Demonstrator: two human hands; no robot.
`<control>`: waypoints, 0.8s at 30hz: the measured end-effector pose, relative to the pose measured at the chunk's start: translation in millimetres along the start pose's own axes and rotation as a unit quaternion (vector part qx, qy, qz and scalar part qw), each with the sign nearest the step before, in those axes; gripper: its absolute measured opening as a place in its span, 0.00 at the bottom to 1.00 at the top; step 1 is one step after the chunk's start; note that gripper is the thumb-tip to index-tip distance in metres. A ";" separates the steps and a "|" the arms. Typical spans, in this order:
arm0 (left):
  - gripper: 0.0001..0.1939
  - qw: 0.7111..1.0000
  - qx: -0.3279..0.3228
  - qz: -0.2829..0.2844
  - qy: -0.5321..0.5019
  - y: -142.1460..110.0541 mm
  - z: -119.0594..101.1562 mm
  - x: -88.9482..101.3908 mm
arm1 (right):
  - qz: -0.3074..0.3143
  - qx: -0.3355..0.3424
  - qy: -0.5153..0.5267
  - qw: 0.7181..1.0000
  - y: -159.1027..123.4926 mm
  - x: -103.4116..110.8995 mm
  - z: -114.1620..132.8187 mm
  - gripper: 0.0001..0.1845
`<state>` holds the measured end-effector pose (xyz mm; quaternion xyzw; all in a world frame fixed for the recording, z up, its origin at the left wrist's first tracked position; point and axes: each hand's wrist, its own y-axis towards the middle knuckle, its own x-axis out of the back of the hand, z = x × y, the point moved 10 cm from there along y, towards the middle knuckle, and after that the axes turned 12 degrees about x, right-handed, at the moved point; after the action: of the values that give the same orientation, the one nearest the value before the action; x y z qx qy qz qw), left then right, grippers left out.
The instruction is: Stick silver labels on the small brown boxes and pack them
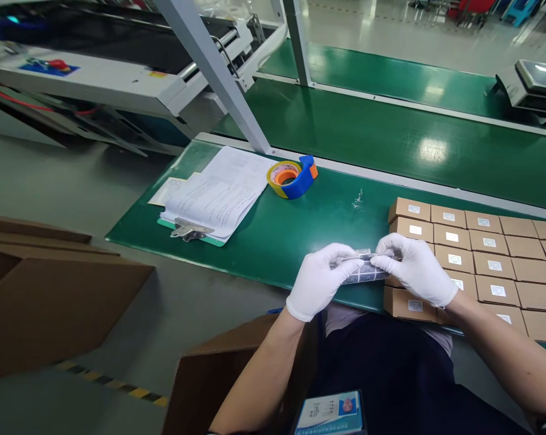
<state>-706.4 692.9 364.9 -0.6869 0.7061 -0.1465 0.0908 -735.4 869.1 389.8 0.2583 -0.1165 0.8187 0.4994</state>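
This is a factory packing line. A long green conveyor belt (390, 139) runs beside a green-topped work surface (273, 205) braced by a grey metal post (209, 66). On the surface sit rows of small brown cardboard boxes with white labels (463, 241), a blue-and-orange packing-tape dispenser (300, 178) and a paper-filled clipboard (213, 193). Yellow-and-black hazard tape (113, 383) marks the grey polished floor (64, 175), and a digital weighing scale (533, 81) stands at the belt's far side.
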 end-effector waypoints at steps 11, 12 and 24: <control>0.17 0.994 0.089 -0.008 -0.068 6.8 12.7 -6.3 | -0.168 0.236 -0.250 0.924 -33.0 33.9 43.2 0.10; 0.17 0.994 0.089 -0.008 -0.068 7.1 12.7 -7.5 | -0.182 0.250 -0.261 0.915 -36.8 34.5 47.5 0.10; 0.16 0.996 0.075 0.014 -0.049 0.8 6.3 -17.5 | -0.160 0.272 -0.219 0.923 -24.2 11.1 59.9 0.34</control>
<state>-704.3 709.8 357.4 -0.6746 0.6971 -0.1642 0.1787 -699.9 862.1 444.5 0.5726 0.0467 0.6511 0.4961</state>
